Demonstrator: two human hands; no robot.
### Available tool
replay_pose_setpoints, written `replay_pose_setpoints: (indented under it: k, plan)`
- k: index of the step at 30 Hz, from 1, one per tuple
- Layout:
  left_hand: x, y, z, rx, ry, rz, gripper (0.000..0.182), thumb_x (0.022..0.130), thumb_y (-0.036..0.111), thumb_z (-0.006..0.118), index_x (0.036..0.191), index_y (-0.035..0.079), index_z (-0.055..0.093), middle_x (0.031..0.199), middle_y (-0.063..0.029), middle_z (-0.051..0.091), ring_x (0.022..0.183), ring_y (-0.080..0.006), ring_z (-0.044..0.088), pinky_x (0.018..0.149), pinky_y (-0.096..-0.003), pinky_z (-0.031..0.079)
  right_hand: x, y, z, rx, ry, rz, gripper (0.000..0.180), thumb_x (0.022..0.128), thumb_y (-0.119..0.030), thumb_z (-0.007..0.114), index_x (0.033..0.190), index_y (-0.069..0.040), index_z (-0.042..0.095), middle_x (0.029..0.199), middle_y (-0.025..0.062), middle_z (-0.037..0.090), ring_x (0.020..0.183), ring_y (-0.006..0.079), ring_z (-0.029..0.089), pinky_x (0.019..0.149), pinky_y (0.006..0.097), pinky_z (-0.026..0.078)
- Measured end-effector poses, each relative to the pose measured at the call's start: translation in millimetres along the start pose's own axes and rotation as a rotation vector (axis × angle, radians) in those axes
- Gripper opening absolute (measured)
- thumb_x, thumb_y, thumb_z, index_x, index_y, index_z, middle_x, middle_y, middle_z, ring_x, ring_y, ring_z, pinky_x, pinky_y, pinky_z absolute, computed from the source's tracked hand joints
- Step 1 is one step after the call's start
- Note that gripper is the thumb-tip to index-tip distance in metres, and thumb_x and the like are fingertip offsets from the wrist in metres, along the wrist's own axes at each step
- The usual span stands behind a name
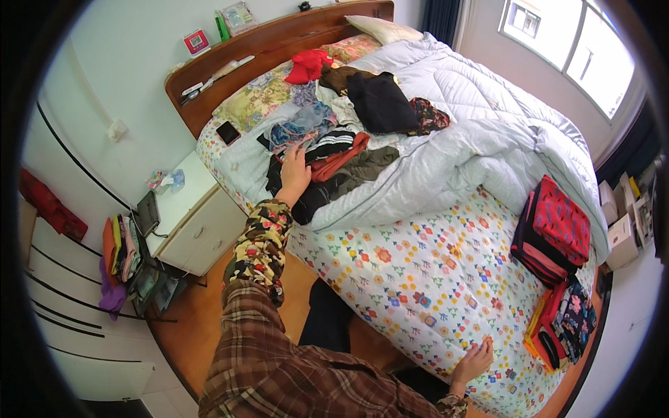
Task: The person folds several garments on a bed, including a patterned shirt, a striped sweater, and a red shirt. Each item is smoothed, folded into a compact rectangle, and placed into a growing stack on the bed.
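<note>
My left hand (296,171) reaches over a heap of clothes on the bed, its fingers at the edge of a blue patterned garment (303,125). Whether they pinch any cloth is unclear. Beside that hand lie a black garment with white stripes (334,140), a rust-red garment (339,159) and an olive garment (368,166). Farther back are a black garment (380,102), a dark floral garment (431,116) and a red cloth (309,66). Low on the bed, my right hand (473,360) rests on the floral sheet (413,271), holding nothing, fingers slightly apart.
A grey-white quilt (470,143) is bunched across the bed. Folded clothes stand in a red-topped stack (562,222) and a darker floral pile (575,318) at the right edge. A phone (228,133) lies near the pillow. A white nightstand (191,224) adjoins the bed.
</note>
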State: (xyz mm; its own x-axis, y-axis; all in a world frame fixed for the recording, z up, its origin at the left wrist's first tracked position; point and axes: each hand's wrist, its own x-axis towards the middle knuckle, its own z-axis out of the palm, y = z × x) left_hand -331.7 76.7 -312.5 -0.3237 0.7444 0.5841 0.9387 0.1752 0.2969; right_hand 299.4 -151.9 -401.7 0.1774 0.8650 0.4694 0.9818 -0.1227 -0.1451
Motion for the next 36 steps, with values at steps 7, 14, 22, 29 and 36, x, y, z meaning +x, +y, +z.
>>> replay_pose_setpoints:
  k: [7,14,22,29,36]
  plan:
    - [36.3,-2.1,39.4,0.189,0.072,0.352,0.051,0.068,0.016,0.076,0.114,0.006,0.057,0.134,-0.0134,0.043,0.125,-0.0314,0.039,0.1,-0.0447,0.032,1.4,6.3,2.5,-0.02,-0.02,0.025,0.031,0.09,-0.016,0.049,0.116,0.001,0.055,0.124,0.0135,0.052,0.113,0.0312,0.046,0.094,0.0416,0.036]
    - [81.6,8.1,57.2,0.162,0.034,0.078,0.014,0.075,0.014,0.058,0.086,0.007,0.062,0.094,-0.0098,0.058,0.103,-0.0293,0.051,0.09,-0.0436,0.036,5.4,3.9,-0.5,0.037,0.029,-0.055,0.032,0.091,-0.016,0.047,0.118,0.0,0.054,0.124,0.0136,0.052,0.113,0.031,0.046,0.094,0.0419,0.036]
    - [213.3,51.6,-101.6,-0.587,0.251,0.087,0.019,0.071,0.013,0.069,0.083,-0.001,0.065,0.077,-0.0151,0.066,0.072,-0.0232,0.064,0.067,-0.0336,0.049,2.3,4.6,1.2,0.058,0.035,-0.014,0.033,0.085,-0.013,0.054,0.117,0.0,0.054,0.122,0.0117,0.052,0.112,0.0308,0.047,0.093,0.042,0.036]
    - [213.8,217.1,-231.0,-0.922,-0.212,0.249,0.022,0.082,0.017,0.067,0.092,-0.002,0.062,0.078,-0.0021,0.063,0.069,-0.0085,0.055,0.062,-0.0237,0.045,67.6,-37.3,-46.3,0.593,-0.137,0.05,0.074,0.075,-0.021,0.073,0.134,0.002,0.036,0.131,0.0211,0.045,0.121,0.0338,0.042,0.104,0.0425,0.03]
    - [87.0,349.2,-226.6,-1.082,-0.874,0.434,0.017,0.089,0.017,0.062,0.097,0.003,0.057,0.08,-0.0005,0.061,0.069,-0.0059,0.057,0.06,-0.0192,0.048,184.9,-138.2,-184.5,0.83,0.298,-0.409,0.098,0.065,-0.028,0.082,0.139,0.003,0.026,0.14,0.0245,0.032,0.13,0.0379,0.031,0.107,0.0428,0.026]
